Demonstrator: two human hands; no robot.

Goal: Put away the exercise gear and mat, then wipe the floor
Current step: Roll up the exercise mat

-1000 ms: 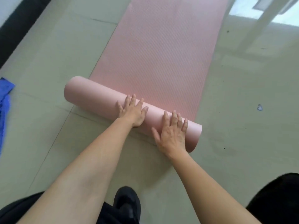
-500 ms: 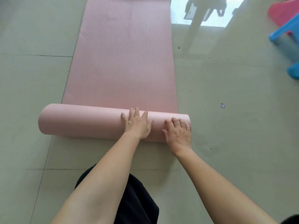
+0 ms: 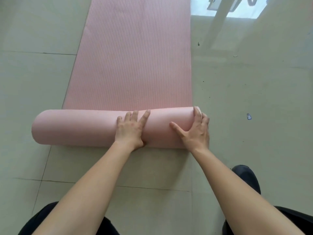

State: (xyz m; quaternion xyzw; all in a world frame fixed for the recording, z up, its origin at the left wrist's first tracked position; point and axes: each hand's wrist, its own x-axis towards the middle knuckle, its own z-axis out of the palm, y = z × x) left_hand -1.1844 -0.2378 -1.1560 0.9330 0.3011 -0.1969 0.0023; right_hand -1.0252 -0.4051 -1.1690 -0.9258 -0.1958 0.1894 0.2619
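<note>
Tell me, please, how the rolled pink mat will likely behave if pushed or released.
It should roll readily: the roll is a cylinder on smooth floor. It looks like light foam, so the left hand and right hand probably suffice. Released, it may spring loose; nothing ties it.

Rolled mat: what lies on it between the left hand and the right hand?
In the head view, nothing lies there: only a bare stretch of the rolled mat shows between the left hand and the right hand.

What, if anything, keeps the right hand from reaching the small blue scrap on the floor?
Probably nothing, so yes: the right hand rests on the mat roll's right end, with only bare floor between it and the scrap.
</note>
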